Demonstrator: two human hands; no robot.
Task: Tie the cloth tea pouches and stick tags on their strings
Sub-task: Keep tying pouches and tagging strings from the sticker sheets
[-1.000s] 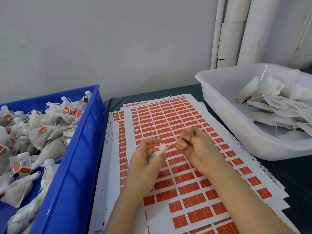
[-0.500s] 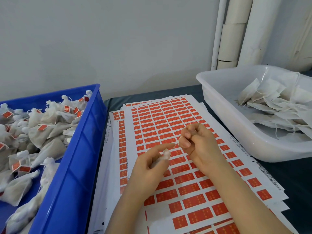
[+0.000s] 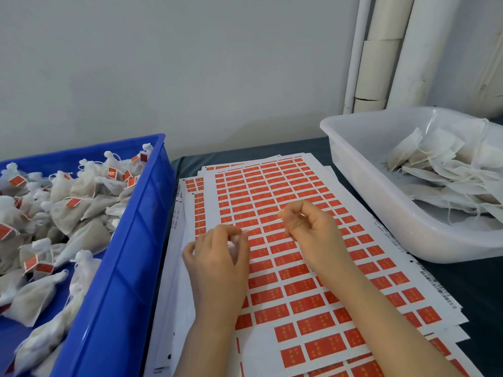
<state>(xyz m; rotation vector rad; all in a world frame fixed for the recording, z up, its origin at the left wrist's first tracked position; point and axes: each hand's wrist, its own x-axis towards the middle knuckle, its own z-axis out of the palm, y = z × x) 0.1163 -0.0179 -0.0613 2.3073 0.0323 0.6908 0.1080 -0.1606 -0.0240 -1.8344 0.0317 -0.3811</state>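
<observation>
Sitting at nine o'clock, blue crate [image 3: 130, 268] piled with tied pouches [image 3: 79, 213] bearing red tags [image 3: 73, 202]. Just right of it, at center, left hand [image 3: 217, 265] curled around small white pouch [image 3: 236, 242], mostly hidden by fingers. Toward one o'clock from that, right hand [image 3: 313, 232] with fingertips pinched together, on what cannot be told; both over stacked sticker sheets [image 3: 299, 308]. At three o'clock, white tub [image 3: 381, 213] holding flat untied pouches [image 3: 441, 170].
</observation>
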